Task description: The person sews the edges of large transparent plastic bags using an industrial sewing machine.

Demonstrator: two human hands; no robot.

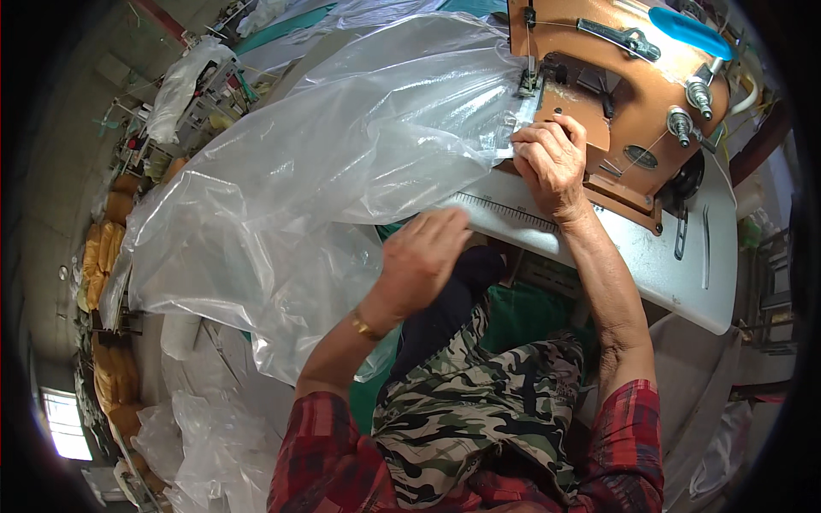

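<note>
A large clear plastic sheet (pixel 282 179) spreads over the table and hangs down toward my lap. Its gathered edge runs to the needle and presser foot (pixel 528 81) of an orange-brown sewing machine (pixel 637 103). My right hand (pixel 552 162) is closed on that edge, just in front of the presser foot; its fingertips are partly hidden. My left hand (pixel 423 256), slightly blurred, hovers at the table's front edge beside the sheet. Its fingers are stretched out and I see nothing in them.
A ruler scale (pixel 505 209) is marked along the front of the white table (pixel 684 295). Tweezers (pixel 706 248) and a small dark metal tool (pixel 681 235) lie at the right. A blue oval dish (pixel 691 32) sits on the machine. More plastic (pixel 214 445) is heaped at lower left.
</note>
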